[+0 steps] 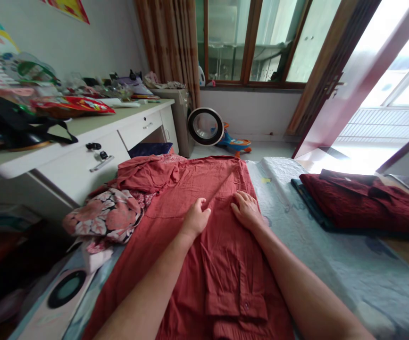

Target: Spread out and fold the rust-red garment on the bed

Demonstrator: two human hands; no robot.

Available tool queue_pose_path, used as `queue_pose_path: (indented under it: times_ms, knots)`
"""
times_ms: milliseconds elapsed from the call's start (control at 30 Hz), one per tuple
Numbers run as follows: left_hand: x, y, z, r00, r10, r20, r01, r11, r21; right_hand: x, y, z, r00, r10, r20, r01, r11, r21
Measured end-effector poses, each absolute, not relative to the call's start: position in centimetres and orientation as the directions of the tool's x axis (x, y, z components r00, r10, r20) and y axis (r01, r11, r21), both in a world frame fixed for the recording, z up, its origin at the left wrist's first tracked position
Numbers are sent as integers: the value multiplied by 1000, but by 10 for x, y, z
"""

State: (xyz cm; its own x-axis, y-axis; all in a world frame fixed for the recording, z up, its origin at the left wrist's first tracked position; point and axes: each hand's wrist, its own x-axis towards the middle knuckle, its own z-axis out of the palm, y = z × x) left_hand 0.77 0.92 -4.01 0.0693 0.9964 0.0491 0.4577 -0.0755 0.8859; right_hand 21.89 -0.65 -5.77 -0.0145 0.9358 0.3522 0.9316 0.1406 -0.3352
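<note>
A red long-sleeved shirt (169, 245) lies spread on the bed, with one sleeve (230, 255) folded down over its body and its buttoned cuff near me. My left hand (197, 217) is closed at the inner edge of that sleeve, its fingers curled into the cloth. To its right, my right hand (247, 208) rests flat on the shirt near its right edge, fingers stretched out. A diagonal crease runs across the cloth beyond both hands. Bunched floral cloth (108, 212) sits against the shirt's left side.
Folded dark red clothing (360, 203) lies on the right of the light blue bed cover (289, 212). A white desk (119, 127) crowded with items stands at the left. Behind it are a washing machine with its round door (206, 126) open and a blue ride-on toy (236, 141).
</note>
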Motion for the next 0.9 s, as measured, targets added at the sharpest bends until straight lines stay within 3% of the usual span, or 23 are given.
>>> queue_pose_path:
  times_ms: [100, 167, 300, 400, 533, 667, 767, 900]
  knots:
    - [12, 19, -21, 137, 968, -208, 177, 183, 967, 216, -9, -53, -40, 852, 522, 893, 265, -364]
    - [20, 19, -14, 210, 941, -266, 2, 271, 963, 213, -10, -51, -96, 827, 554, 841, 365, -399]
    - [42, 6, -18, 360, 916, -179, -260, 283, 923, 211, -10, -49, -98, 868, 487, 668, 420, -614]
    - [57, -2, -31, 386, 915, -119, -318, 253, 914, 211, -10, -51, -91, 914, 394, 549, 377, -746]
    - [55, 3, -47, 273, 962, 7, -168, 41, 985, 210, -6, -55, -97, 936, 339, 515, 339, -788]
    - [37, 19, -59, 98, 957, 273, 199, -288, 937, 212, -2, -57, -65, 941, 333, 493, 321, -809]
    - [29, 28, -66, 156, 911, 382, 422, -411, 808, 216, 0, -56, -46, 959, 281, 361, 278, -890]
    - [33, 30, -67, 307, 871, 383, 504, -490, 711, 221, 0, -55, -38, 983, 180, 141, 183, -973]
